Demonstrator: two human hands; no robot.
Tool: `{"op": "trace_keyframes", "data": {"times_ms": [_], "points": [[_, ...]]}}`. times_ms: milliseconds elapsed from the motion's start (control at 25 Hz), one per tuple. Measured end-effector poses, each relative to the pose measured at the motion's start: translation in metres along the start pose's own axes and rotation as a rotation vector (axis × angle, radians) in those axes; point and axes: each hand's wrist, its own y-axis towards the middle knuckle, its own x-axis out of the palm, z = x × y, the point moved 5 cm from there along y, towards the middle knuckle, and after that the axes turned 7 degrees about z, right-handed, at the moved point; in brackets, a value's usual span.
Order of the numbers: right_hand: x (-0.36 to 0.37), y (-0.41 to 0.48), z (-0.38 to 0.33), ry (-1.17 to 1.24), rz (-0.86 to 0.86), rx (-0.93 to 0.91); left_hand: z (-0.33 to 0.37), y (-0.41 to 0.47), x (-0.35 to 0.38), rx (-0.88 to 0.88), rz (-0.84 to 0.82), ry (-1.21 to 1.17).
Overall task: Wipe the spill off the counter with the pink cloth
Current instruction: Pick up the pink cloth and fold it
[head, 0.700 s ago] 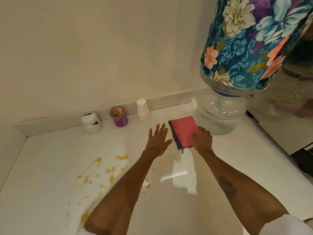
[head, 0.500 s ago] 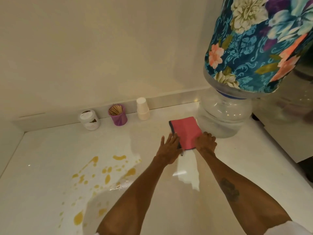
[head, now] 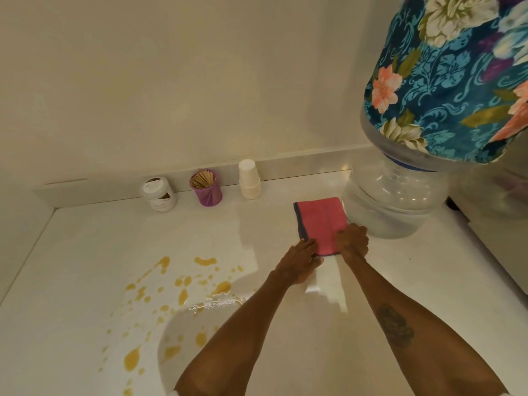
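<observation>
Both hands' grip on pink cloth (head: 321, 221)

We have a single view, a wide-angle camera worn on the person's head, looking forward and steeply down onto the white counter (head: 428, 281). Our own forearms enter from six o'clock and reach toward the middle, so we sit close above the near edge. The back wall (head: 171, 81) fills the frame toward twelve o'clock, bowed by the lens. At two o'clock the floral-covered water bottle (head: 457, 81) looms large and leaning, very near us. The far counter corner lies at nine o'clock. No second view shares this scene.
</observation>
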Motion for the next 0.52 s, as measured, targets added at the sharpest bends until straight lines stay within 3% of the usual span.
{"op": "trace_keyframes", "data": {"times_ms": [320,520], "points": [[-0.016,-0.001,-0.027,0.421,-0.046,-0.036,0.002,-0.005,-0.013,-0.109,0.034,-0.168],[-0.031,-0.028,-0.068,0.663,-0.203,-0.144,0.01,-0.006,-0.073,-0.26,0.318,-0.509]]}}
